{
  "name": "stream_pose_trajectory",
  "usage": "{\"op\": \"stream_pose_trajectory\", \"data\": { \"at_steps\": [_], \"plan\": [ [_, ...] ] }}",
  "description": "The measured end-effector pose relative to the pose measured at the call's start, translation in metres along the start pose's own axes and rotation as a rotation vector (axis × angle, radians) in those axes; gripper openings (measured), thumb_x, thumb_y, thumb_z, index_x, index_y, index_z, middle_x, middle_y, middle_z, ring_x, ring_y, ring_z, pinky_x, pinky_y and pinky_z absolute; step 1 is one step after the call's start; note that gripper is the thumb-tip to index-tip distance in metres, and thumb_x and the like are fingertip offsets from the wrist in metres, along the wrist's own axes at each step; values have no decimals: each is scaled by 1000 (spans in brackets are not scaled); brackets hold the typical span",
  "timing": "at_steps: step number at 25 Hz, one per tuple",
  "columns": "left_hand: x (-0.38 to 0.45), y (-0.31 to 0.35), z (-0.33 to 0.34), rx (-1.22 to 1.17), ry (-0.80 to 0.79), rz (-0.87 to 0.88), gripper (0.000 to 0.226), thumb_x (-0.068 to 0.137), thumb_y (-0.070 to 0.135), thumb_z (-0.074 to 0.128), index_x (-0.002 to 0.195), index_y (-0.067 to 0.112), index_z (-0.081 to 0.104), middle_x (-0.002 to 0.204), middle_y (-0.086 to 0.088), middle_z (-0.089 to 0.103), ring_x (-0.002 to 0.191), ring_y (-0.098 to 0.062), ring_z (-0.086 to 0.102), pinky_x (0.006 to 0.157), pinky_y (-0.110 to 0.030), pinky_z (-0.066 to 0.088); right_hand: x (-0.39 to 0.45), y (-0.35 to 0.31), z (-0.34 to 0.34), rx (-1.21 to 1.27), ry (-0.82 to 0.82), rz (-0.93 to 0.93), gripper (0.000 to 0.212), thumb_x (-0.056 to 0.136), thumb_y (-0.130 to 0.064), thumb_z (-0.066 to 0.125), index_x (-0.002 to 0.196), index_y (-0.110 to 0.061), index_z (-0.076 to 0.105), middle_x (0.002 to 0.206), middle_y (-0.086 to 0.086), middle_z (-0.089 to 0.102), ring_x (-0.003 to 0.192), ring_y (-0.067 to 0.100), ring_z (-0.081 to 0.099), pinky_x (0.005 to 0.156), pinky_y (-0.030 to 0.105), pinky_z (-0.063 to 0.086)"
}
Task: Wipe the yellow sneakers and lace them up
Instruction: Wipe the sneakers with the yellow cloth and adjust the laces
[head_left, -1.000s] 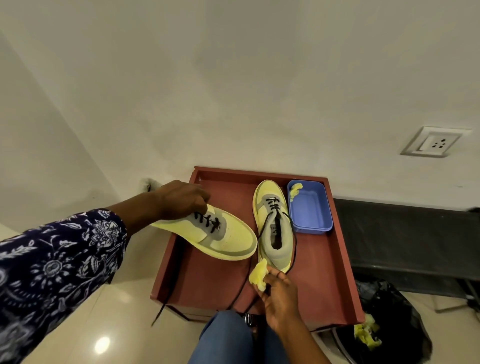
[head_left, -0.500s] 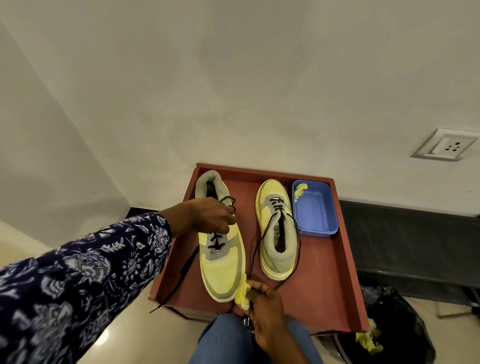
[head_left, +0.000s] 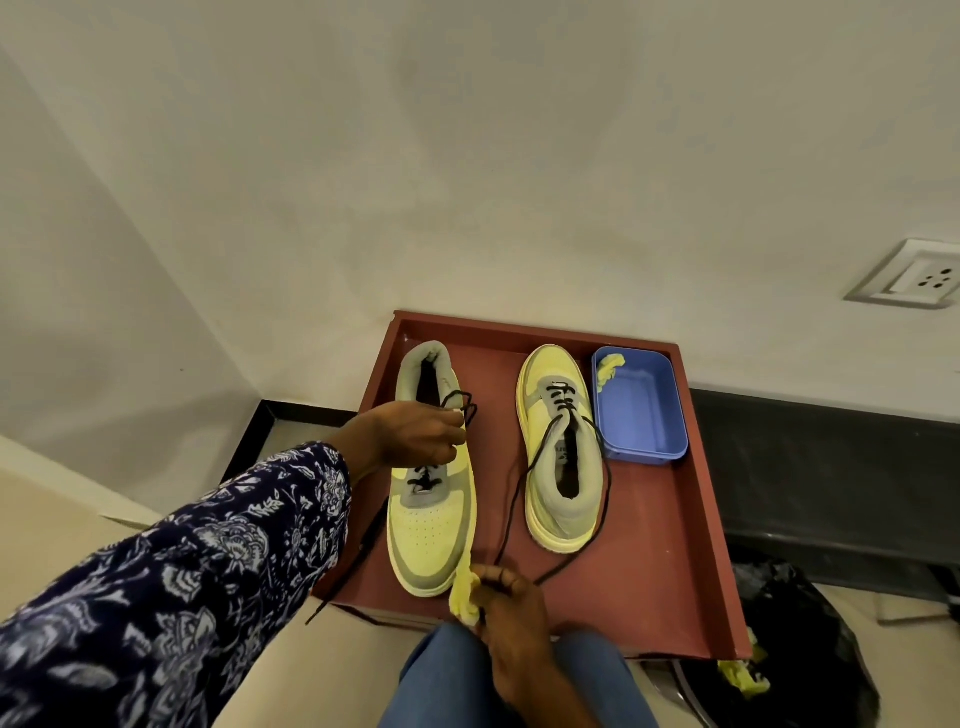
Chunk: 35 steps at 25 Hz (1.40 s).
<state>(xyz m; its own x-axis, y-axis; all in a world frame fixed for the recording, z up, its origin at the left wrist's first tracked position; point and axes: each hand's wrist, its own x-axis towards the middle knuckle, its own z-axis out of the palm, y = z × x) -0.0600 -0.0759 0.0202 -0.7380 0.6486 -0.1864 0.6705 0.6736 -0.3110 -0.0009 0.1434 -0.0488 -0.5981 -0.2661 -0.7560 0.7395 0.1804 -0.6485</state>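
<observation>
My left hand (head_left: 415, 434) pinches the left sneaker's (head_left: 431, 499) lace; my right hand (head_left: 511, 610), gripping the yellow cloth (head_left: 462, 595), sits at its toe

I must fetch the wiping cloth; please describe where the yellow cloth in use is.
Find the red-brown tray by the wall. At its near edge, the right hand pinches the yellow cloth against the left sneaker's toe; another yellow scrap lies in the blue tub.

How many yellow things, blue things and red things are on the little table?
Yellow: 4 – left sneaker, right sneaker, cloth in the right hand, scrap in the tub
Blue: 1 – tub
Red: 1 – tray table
Total: 6
</observation>
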Motion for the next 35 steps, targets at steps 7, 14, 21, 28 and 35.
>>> {"op": "stream_pose_trajectory", "data": {
  "at_steps": [7,14,21,28,35],
  "plan": [
    [11,51,14,-589,510,-1081,47,73,-5,68,119,1,58,123,-24,53,115,-41,49,90,-48,49,12,-11,0,-21,103,-135,17,86,1,56,91,-8,69,86,11,71,70,18,61,61,27,51],
    [11,78,27,-1207,411,-1520,67,85,16,65,140,37,34,111,-7,42,92,-17,46,78,-18,42,3,-3,13,-526,82,-429,22,87,-11,59,106,-15,68,104,1,66,96,19,62,82,25,52],
    [8,63,22,-1226,385,-1451,65,81,16,70,137,33,40,114,-8,45,93,-12,41,81,-20,33,23,-11,31,-548,191,-517,28,87,3,54,107,-8,68,116,6,64,106,21,60,94,23,46],
    [-1,55,27,-1287,342,-1391,65,79,20,71,134,34,42,107,-5,37,92,-15,40,84,-20,34,56,-65,44,-652,243,-652,34,85,6,47,107,-6,69,114,9,68,107,22,62,92,16,39],
    [2,54,34,-1297,360,-1427,64,80,21,71,133,35,38,111,-6,33,93,-18,42,85,-23,36,44,-34,33,-706,248,-673,33,87,6,48,110,-7,68,117,5,66,107,19,61,83,4,31]
  ]
}}
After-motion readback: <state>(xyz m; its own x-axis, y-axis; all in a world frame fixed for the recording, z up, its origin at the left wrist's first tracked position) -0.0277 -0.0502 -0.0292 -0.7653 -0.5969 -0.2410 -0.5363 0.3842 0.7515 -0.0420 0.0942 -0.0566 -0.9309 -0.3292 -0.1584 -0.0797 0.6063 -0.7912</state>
